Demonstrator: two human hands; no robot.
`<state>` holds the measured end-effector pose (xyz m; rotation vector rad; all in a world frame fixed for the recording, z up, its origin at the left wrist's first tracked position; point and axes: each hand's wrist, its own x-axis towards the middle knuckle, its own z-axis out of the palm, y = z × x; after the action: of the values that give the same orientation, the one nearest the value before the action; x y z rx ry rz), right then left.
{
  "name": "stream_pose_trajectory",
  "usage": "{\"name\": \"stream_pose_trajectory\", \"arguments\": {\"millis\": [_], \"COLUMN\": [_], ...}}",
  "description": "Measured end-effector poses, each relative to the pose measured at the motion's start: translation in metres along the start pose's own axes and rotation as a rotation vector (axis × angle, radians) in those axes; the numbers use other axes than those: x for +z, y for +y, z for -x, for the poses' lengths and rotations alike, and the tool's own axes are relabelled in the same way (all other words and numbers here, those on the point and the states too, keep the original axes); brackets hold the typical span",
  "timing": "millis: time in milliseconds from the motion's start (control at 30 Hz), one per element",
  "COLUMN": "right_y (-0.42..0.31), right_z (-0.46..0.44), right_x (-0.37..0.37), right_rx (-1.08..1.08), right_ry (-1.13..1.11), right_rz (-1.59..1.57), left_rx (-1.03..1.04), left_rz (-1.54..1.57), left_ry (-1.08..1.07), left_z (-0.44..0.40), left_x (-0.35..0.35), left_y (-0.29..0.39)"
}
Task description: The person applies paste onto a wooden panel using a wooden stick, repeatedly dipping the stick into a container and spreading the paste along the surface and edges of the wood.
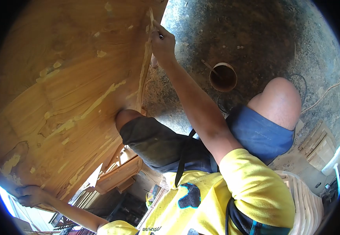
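Observation:
A large wooden panel (79, 90) with pale filler patches and streaks fills the left side of the view. At its lower left edge, my left hand (30, 196) is closed around the rim, its fingers partly in shadow. My right hand (164, 45) is raised at the panel's upper right edge, fingers pinched together close to a pale strip (151, 16) there. Whether that strip is a thin tool in my fingers or filler on the edge, I cannot make out. My knee touches or nearly touches the panel.
A bucket (235, 78) with brown contents and a stick (210, 68) in it stands on the stained floor (256, 39). A cord (326, 94) runs along the floor. Wooden frames (318, 147) lie at the right, near a white object (333, 159). Wooden furniture (117, 174) stands beneath the panel.

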<state>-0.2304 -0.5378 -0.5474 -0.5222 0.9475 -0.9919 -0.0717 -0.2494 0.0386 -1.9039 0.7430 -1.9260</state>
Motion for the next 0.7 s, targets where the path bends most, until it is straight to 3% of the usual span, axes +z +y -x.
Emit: {"name": "stream_pose_trajectory", "arguments": {"millis": [233, 300, 400, 433, 533, 633, 700], "right_y": [0.018, 0.008, -0.029, -0.051, -0.014, -0.020, -0.009], "right_z": [0.006, 0.007, -0.002, 0.000, -0.007, 0.004, -0.004], "right_x": [0.016, 0.001, -0.013, -0.014, -0.002, -0.004, 0.003], "right_rx": [-0.148, 0.036, 0.018, 0.104, -0.040, 0.103, 0.027], "right_ry": [-0.068, -0.092, -0.033, -0.087, -0.071, -0.058, -0.044], "right_rz": [0.207, 0.030, 0.036, 0.079, 0.141, -0.019, -0.031], "left_rx": [0.042, 0.064, 0.134, 0.139, 0.111, 0.105, 0.067], "left_rz": [0.007, -0.012, -0.064, -0.067, -0.023, -0.050, 0.010], "left_ry": [-0.007, 0.008, 0.100, 0.098, 0.091, 0.065, 0.003], "left_z": [-0.007, -0.004, -0.003, -0.003, -0.005, -0.006, -0.002], "left_x": [0.004, 0.000, 0.010, 0.011, 0.016, 0.011, -0.003], "left_y": [-0.008, -0.003, -0.018, -0.020, -0.023, -0.021, 0.001]}}
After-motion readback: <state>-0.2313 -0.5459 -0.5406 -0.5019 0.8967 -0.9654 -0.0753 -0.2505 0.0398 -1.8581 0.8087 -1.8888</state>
